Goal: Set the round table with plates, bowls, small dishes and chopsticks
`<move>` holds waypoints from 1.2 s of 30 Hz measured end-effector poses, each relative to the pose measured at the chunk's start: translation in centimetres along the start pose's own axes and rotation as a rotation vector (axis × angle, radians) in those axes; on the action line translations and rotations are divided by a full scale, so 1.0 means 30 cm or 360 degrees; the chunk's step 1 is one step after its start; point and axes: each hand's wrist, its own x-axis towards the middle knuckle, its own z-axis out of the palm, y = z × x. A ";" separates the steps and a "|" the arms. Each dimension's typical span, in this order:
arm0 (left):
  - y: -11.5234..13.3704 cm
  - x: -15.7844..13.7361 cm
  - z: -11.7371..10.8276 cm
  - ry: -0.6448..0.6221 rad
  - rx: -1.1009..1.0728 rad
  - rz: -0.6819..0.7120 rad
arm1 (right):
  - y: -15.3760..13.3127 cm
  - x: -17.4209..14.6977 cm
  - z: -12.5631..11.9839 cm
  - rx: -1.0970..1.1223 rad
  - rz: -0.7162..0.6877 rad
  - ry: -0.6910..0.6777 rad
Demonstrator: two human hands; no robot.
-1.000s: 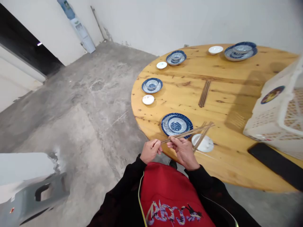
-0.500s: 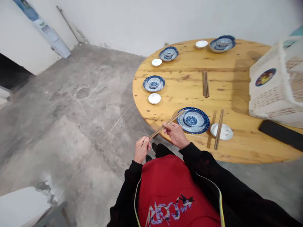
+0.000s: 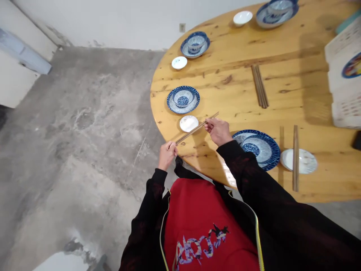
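Note:
Both my hands hold one pair of chopsticks [image 3: 191, 132] slanting over the table's left edge. My left hand [image 3: 167, 153] pinches the lower end, out past the edge. Farther up the sticks, my right hand [image 3: 216, 130] grips them near their upper end. Just behind the chopsticks is a small white dish [image 3: 186, 123], partly overlapped by them. Beyond it sits a blue-patterned plate [image 3: 170, 102] with a bowl [image 3: 183, 98] on it. My right sleeve covers part of another blue plate with a bowl [image 3: 270, 150]. A second pair of chopsticks [image 3: 295, 158] rests across a white dish [image 3: 307, 162].
The round wooden table [image 3: 225, 94] carries more chopsticks [image 3: 260, 86] in its middle. Toward the back are a plate with a bowl [image 3: 195, 43], small white dishes [image 3: 179, 63] and another bowl set [image 3: 275, 15]. A white plastic basket [image 3: 342, 90] stands at the right.
My view and body have shifted left along the table. The held chopsticks have gone from beside the near blue plate to beside the left white dish. Both hands keep hold of them.

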 end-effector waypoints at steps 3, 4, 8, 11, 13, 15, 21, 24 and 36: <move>0.008 0.123 -0.018 -0.0080 0.0000 -0.0064 | 0.006 0.083 0.039 0.0027 0.0021 0.0089; 0.008 0.155 -0.021 -0.0100 -0.0003 -0.0091 | 0.010 0.104 0.047 0.0022 0.0025 0.0109; -0.001 0.252 -0.026 -0.0194 -0.0006 -0.0166 | 0.025 0.159 0.058 0.0002 0.0032 0.0209; -0.009 0.301 -0.030 -0.0274 -0.0003 -0.0179 | 0.033 0.177 0.058 0.0023 0.0057 0.0281; -0.015 0.324 -0.037 -0.0315 0.0012 -0.0185 | 0.039 0.183 0.058 0.0045 0.0069 0.0315; -0.019 0.341 -0.047 -0.0362 0.0017 -0.0209 | 0.045 0.185 0.061 0.0066 0.0061 0.0342; -0.012 0.387 -0.087 -0.0552 0.0066 -0.0250 | 0.056 0.180 0.084 0.0070 -0.0006 0.0399; -0.001 0.414 -0.099 -0.0615 0.0081 -0.0267 | 0.058 0.182 0.093 0.0070 -0.0039 0.0401; -0.004 0.471 -0.124 -0.0745 0.0152 -0.0221 | 0.067 0.200 0.073 0.0050 -0.0101 0.0446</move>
